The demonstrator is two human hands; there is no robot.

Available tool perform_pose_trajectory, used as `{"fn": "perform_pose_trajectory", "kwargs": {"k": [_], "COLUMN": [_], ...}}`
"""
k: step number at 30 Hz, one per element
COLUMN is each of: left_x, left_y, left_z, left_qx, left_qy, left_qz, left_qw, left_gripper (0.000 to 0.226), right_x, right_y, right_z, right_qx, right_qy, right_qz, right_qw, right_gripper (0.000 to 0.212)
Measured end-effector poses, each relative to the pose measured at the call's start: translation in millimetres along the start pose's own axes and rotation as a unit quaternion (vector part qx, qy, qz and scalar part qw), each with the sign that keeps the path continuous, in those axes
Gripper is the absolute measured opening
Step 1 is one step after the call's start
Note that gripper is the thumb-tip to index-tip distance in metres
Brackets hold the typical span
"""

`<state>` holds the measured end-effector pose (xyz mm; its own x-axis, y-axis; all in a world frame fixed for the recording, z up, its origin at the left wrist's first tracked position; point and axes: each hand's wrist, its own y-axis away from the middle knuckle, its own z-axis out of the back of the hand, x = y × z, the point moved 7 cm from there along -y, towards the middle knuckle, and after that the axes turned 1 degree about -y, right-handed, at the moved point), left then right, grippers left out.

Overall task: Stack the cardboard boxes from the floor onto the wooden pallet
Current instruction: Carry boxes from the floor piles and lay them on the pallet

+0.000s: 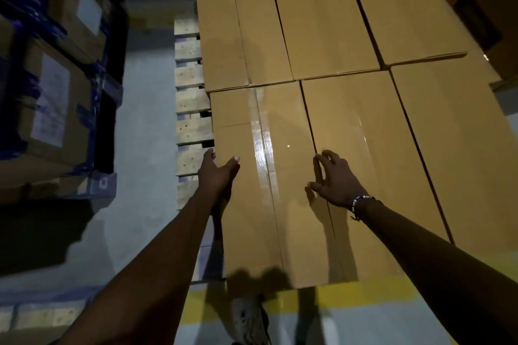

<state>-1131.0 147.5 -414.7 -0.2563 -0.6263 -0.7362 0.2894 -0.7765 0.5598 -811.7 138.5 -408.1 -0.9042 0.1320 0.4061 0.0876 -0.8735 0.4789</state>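
Several long brown cardboard boxes lie side by side in two rows on the wooden pallet [190, 98], whose slats show at the left. The nearest left box [260, 204] has clear tape along its top seam. My left hand [217, 176] lies against that box's left edge, thumb on the top and fingers down the side. My right hand [336, 176] rests at the gap between this box and its right neighbour [364, 148], with fingertips bent into the seam.
Blue racking [109, 98] with labelled cartons stands at the left across a strip of grey floor. A yellow floor line [364, 293] runs along the pallet's near edge. Another carton [482, 8] is at the top right. My shoe [249, 319] shows below.
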Motion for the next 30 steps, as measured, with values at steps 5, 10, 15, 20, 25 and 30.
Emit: {"fn": "perform_pose_trajectory", "kwargs": {"k": [5, 10, 15, 20, 25, 30], "left_x": [-3, 2, 4, 2, 2, 2], "left_y": [-26, -43, -50, -53, -56, -57], "left_z": [-16, -17, -20, -27, -26, -29], "left_qx": [0.016, 0.045, 0.059, 0.068, 0.063, 0.066], "left_qy": [0.034, -0.001, -0.029, -0.046, -0.058, -0.061], "left_qz": [-0.005, -0.018, -0.045, -0.057, -0.068, -0.071], "left_qw": [0.999, 0.999, 0.997, 0.995, 0.994, 0.993], "left_gripper": [0.083, 0.112, 0.115, 0.116, 0.116, 0.115], "right_x": [12, 29, 28, 20, 21, 17], "right_y": [-43, -90, -103, -99, -98, -98], "right_z": [4, 14, 6, 3, 2, 2], "right_qx": [-0.025, -0.006, 0.006, 0.005, 0.000, 0.000], "right_qy": [0.086, 0.141, 0.181, 0.192, 0.192, 0.189], "right_qz": [0.033, 0.065, 0.051, 0.052, 0.055, 0.054], "right_qw": [0.995, 0.988, 0.982, 0.980, 0.980, 0.980], "right_gripper": [0.087, 0.087, 0.082, 0.080, 0.079, 0.079]}}
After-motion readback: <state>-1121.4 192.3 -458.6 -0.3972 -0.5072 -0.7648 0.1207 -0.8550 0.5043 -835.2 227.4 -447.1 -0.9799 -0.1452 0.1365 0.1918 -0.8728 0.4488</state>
